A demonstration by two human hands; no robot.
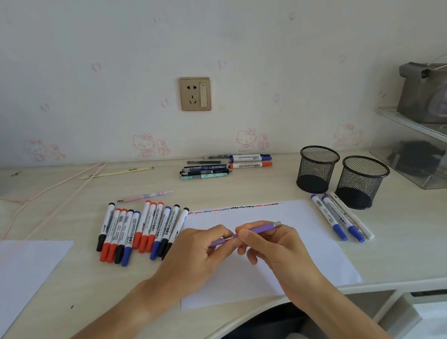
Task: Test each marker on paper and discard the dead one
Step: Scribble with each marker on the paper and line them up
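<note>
Worktop (66,312): we see pale wood-grain laminate with a curved cut-out at the near edge.
Paper (305,260): a white sheet lies flat before us; short red, blue and black squiggles (235,208) run along its far edge.
Left hand (195,252): its fingers curl round the cap end of a purple pen (259,229), above the sheet.
Right hand (272,243): its fingers pinch the pen's smooth purple barrel, which ends in a metal tip at the right; the two pieces meet between our hands.
Second sheet (11,277): white paper at the left edge.
Marker row (140,231): white-barrelled markers with red, blue and black caps lie side by side, touching, left of the paper.
Right markers (339,216): 2 blue-capped markers and 1 white pen lie just right of the paper.
Mesh cups (341,174): 2 round black wire-mesh holders stand upright beyond them.
Far pens (224,165): a loose cluster lies near the wall.
Wall (92,58): pale wallpaper with pink cartoon cats, carrying a gold-framed socket (195,94).
</note>
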